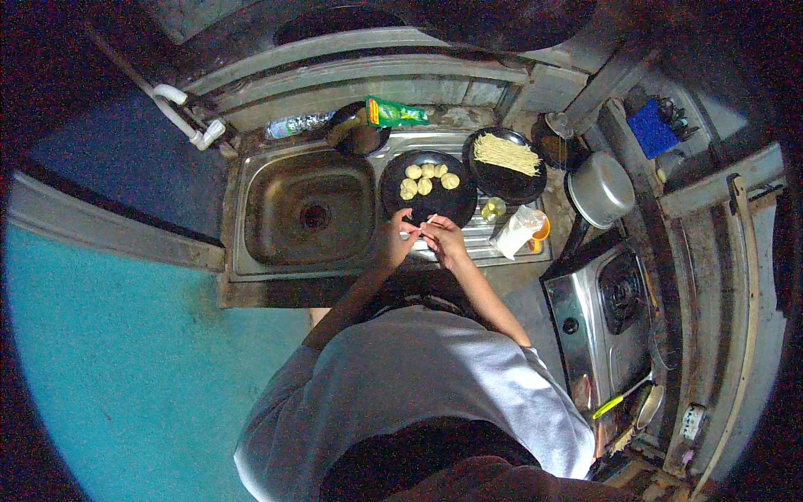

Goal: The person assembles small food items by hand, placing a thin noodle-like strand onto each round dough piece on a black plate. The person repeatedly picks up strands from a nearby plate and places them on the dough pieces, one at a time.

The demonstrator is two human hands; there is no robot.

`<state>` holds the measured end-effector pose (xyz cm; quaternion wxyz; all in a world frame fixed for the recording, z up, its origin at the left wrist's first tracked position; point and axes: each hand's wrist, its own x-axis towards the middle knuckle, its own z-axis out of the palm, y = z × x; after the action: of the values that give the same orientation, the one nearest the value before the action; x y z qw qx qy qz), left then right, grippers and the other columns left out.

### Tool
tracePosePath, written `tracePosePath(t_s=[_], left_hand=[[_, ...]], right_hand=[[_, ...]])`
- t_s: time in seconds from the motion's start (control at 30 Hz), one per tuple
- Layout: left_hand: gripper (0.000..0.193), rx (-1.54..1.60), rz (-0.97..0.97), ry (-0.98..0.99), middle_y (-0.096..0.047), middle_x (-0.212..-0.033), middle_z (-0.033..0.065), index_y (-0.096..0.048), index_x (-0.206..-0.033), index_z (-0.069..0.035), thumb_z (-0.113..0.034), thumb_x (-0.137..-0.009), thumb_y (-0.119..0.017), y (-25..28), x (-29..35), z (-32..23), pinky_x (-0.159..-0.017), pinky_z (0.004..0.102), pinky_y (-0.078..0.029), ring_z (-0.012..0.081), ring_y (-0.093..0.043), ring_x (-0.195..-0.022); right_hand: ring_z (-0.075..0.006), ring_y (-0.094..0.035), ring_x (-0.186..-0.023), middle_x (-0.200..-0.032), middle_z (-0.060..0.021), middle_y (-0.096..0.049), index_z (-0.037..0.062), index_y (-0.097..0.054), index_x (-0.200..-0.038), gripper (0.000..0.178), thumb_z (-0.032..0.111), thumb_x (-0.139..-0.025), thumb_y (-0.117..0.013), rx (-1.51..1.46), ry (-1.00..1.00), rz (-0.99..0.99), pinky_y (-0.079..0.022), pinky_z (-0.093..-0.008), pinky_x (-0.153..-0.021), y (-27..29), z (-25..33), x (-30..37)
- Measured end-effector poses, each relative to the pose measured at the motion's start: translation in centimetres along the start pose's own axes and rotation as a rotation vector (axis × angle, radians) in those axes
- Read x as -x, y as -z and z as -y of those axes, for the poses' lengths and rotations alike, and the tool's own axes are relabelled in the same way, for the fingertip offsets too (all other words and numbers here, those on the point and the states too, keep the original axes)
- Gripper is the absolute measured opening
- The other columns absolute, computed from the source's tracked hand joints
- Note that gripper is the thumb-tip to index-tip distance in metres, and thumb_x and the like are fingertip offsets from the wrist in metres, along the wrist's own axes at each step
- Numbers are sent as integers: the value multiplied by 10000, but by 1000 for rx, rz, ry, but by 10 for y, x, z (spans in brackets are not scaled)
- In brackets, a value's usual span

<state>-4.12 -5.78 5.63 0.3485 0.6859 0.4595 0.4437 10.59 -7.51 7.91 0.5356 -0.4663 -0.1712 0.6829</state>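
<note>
Just in front of the near rim of a round black plate (431, 209), my left hand (402, 238) and my right hand (445, 239) meet with their fingertips pinched together. Whatever sits between the fingers is small and mostly hidden; I cannot make it out. Several pale, roundish dough balls (426, 171) lie grouped on that plate. To its right, a second black plate (514, 187) carries a bundle of pale noodle strands (507, 155). Close by on the right stand a small glass of yellowish liquid (493, 208), a white bag (518, 232) and an orange cup (542, 229).
A steel sink basin (311, 209) lies left of the plates. Behind it are a clear bottle (298, 125), a dark bowl (355, 130) and a green packet (396, 113). At right stand a metal pot (604, 188) and a gas stove (585, 309).
</note>
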Motion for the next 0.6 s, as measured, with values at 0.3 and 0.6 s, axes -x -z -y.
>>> tracePosePath(t_s=[0.3, 0.6], left_hand=[[489, -52, 7, -55, -633, -733, 72, -438, -1119, -42, -46, -683, -661, 3, 2, 9, -671, 320, -460, 215, -623, -697], [488, -13, 18, -24, -607, -759, 76, -441, -1096, -37, -19, -661, -661, 6, 4, -3, -666, 316, -454, 202, -597, -703]], right_hand=[[-96, -584, -769, -842, 13, -610, 118, -572, -882, 155, 57, -760, -646, -104, -45, -68, -486, -234, -625, 0, 4, 0], [-90, -585, -703, -814, 11, -613, 119, -573, -879, 114, 92, -785, -631, -152, -86, -126, -494, -231, -599, 1, 6, 2]])
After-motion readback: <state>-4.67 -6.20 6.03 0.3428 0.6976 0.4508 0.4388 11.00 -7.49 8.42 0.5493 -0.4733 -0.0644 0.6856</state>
